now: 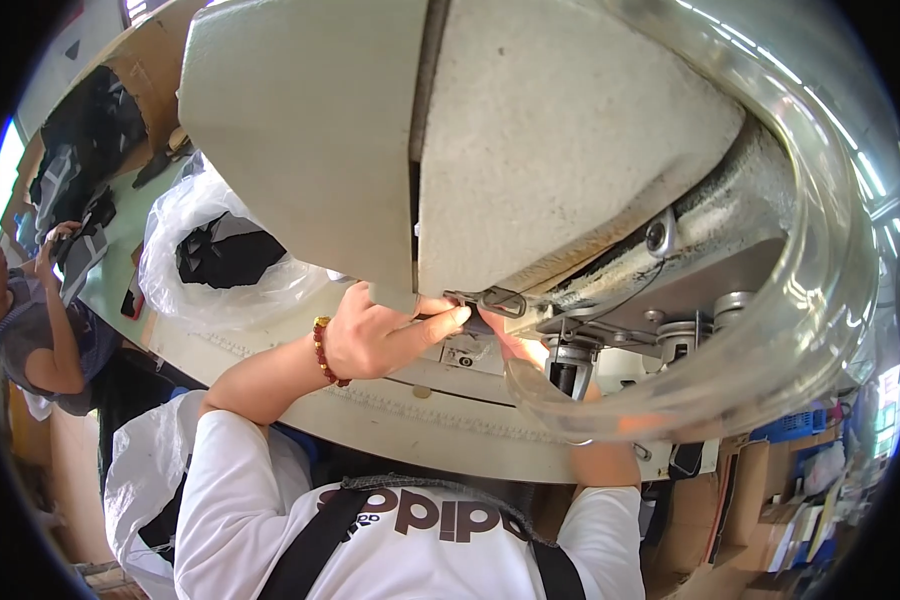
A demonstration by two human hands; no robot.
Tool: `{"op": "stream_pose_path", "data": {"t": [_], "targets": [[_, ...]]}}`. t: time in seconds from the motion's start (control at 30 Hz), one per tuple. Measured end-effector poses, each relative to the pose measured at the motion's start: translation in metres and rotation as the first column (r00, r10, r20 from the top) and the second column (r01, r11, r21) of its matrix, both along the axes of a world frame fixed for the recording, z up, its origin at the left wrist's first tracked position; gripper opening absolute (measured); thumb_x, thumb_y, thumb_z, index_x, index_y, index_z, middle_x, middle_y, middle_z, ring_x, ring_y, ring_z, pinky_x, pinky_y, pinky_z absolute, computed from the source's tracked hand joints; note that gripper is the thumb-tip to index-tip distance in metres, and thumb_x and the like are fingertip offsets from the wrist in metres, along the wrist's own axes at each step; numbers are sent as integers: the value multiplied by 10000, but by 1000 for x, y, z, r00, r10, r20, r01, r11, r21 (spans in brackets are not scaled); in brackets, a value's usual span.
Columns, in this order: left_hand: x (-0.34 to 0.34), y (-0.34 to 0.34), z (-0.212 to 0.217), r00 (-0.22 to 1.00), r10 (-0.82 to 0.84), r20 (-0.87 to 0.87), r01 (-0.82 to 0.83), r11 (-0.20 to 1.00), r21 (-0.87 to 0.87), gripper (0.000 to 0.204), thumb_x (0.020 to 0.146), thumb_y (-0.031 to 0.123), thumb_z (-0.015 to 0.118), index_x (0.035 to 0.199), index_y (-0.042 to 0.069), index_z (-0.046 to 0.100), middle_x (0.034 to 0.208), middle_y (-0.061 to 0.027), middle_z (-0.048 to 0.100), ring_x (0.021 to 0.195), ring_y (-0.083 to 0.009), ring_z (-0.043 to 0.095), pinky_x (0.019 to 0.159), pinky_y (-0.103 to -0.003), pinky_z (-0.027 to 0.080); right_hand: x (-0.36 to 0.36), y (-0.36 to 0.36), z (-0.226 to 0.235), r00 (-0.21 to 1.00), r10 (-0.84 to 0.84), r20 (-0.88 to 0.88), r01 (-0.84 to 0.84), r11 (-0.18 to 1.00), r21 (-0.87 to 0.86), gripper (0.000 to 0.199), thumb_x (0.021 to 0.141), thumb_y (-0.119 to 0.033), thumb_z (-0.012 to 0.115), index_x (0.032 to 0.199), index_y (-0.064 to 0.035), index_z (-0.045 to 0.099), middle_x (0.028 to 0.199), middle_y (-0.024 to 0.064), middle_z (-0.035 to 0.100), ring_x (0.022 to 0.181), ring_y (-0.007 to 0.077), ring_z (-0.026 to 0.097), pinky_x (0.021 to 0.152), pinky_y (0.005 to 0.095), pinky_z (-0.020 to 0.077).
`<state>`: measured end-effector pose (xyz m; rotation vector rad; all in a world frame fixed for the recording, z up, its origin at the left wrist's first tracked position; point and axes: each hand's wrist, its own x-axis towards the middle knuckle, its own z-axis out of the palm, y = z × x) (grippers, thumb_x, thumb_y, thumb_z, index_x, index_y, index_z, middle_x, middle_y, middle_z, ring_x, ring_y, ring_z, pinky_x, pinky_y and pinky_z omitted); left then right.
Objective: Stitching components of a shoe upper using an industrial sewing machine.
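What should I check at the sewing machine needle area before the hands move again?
1. Left hand at the machine head: ok, its fingertips touch a small dark piece beside the presser foot.
2. Right hand in view: not ok, mostly hidden behind the clear curved guard.
3. Fingers away from the needle: cannot tell.
4. Work light: ok, a glow shows near the foot.
5. Plastic bag of dark pieces: ok, on the table, apart.

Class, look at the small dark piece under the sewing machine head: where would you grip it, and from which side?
Probably pinch the dark piece at its left edge, coming from the left as the left hand does; the presser foot and clear tube crowd its right side.
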<state>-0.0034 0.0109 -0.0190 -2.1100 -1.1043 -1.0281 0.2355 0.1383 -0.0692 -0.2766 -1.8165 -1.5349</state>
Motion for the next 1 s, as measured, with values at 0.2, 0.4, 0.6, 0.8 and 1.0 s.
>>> {"op": "stream_pose_path", "data": {"t": [0.2,0.4,0.6,0.8,1.0], "targets": [[-5,-2,-5,993,-53,104,54,999,-6,323,763,47,850,1077,98,797,994,-28,772,818,-190,690,708,-338,512,15,13,-7,559,-485,-672,193,-712,675,470,1056,-188,619,1460,47,576,1313,126,715,1075,121,690,883,271,554],[-6,-4,-3,982,-67,179,87,990,-108,315,772,8,815,1078,79,793,1007,-40,781,851,-209,705,740,-359,525,22,14,20,701,-44,-712,-116,-992,-53,418,1045,-188,621,1394,40,583,1252,118,702,1029,130,673,854,276,541],[-5,3,4,983,-151,101,153,988,-16,366,702,-20,780,1063,40,783,979,-85,751,868,-245,711,694,-358,572,27,16,28,743,61,-667,-143,-959,-247,368,1035,-188,623,1328,32,591,1192,109,690,983,139,656,826,282,528],[-2,5,1,986,-140,94,138,990,19,334,704,7,754,1035,48,785,978,-71,737,886,-227,705,687,-330,563,37,17,29,748,70,-660,-157,-947,-279,319,1025,-187,625,1262,24,599,1131,100,677,938,148,639,797,287,515],[2,3,5,998,-1,-66,11,988,152,314,704,14,752,1014,48,788,965,-40,712,883,-189,673,670,-308,543,41,11,25,730,34,-683,-204,-942,-265,273,1014,-187,627,1196,16,607,1070,92,665,892,157,622,769,292,502]]}}
